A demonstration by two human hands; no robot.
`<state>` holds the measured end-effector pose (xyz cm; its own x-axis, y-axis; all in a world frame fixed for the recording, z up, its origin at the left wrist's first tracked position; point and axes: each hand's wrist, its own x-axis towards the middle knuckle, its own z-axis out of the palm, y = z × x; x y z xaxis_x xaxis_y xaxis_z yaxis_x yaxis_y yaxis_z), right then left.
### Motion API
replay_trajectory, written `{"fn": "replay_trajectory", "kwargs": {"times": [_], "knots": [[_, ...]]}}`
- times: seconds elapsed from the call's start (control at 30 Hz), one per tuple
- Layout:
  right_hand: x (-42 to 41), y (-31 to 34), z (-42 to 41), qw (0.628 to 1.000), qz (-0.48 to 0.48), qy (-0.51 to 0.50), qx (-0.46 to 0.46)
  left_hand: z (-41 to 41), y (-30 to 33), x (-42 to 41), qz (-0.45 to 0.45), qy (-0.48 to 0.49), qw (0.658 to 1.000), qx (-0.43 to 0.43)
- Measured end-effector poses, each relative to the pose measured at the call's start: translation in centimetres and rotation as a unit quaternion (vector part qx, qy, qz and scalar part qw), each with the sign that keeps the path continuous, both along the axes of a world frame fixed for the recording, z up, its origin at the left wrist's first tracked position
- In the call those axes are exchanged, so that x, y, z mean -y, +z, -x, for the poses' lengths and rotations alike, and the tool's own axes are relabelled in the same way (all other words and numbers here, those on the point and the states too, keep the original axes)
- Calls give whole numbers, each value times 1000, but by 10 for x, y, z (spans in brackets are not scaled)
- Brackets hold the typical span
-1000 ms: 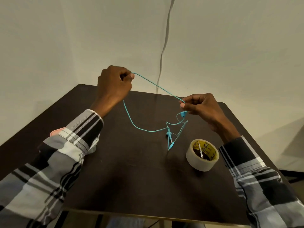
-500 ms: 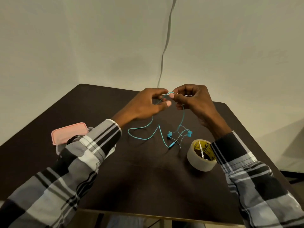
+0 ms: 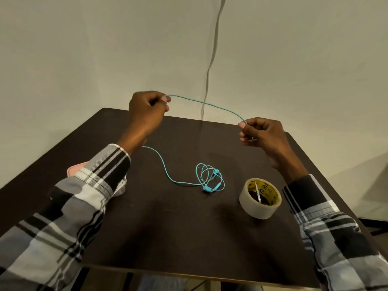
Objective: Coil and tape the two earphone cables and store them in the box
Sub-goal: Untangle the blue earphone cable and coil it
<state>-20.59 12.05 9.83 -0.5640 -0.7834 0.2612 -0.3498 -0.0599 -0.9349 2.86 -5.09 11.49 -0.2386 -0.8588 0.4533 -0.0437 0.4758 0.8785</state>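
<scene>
Head view: both hands raised above the dark counter (image 3: pixel 168 238), well apart from each other. Left hand (image 3: pixel 147 110) curled, thumb and fingertips pinching the teal earphone cable (image 3: pixel 207 105) at its upper left end. Right hand (image 3: pixel 262 133) also curled, pinching the same cable at the right. Between the two hands the cable hangs in a shallow arc, off the counter. From under the left wrist the cable reappears, drops to the counter and curves right to a loose tangle of loops with the earbuds (image 3: pixel 210 179) lying mid-counter, just left of the tape roll (image 3: pixel 260 198). Tape roll lies flat, clear tape, yellow printed core, apart from the earbuds and from both hands. A pink box (image 3: pixel 75 165) peeks out at the left edge of the counter, mostly hidden behind the left plaid sleeve (image 3: pixel 84 196). Only one earphone cable visible. Grey cord (image 3: pixel 212 59) runs down the pale wall behind the counter.
</scene>
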Motion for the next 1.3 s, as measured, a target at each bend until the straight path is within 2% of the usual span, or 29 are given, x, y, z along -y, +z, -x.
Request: {"fn": "replay_trajectory", "kwargs": {"times": [0.1, 0.23, 0.33, 0.43, 0.57, 0.83, 1.03, 1.13, 1.2, 1.3], "knots": [[2, 7, -8, 1000, 10, 8, -7, 2, -17, 1, -19, -29, 997, 72], [2, 15, -19, 999, 14, 27, -45, 8, -22, -14, 5, -82, 988, 134], [1, 18, -25, 996, 1, 53, -72, 19, -16, -38, 29, -143, 981, 127], [3, 17, -30, 993, -5, 64, -101, 32, -13, -60, 7, -241, 965, 108], [-1, 17, -28, 987, -6, 56, -152, 39, -17, -69, -6, -289, 949, 128], [-19, 32, -8, 988, -20, 31, -147, 19, -18, -49, -75, -244, 964, 68], [-16, 48, -18, 975, -82, 90, -185, 21, -2, -52, -5, -225, 972, 67], [-6, 49, -39, 980, -53, 131, -143, 33, 8, -57, 53, -238, 964, 105], [-1, 50, -48, 978, -28, 127, -161, 37, 14, -58, 76, -233, 963, 114], [-1, 53, -48, 981, -6, 102, -167, 32, 22, -54, 55, -235, 966, 91]]}}
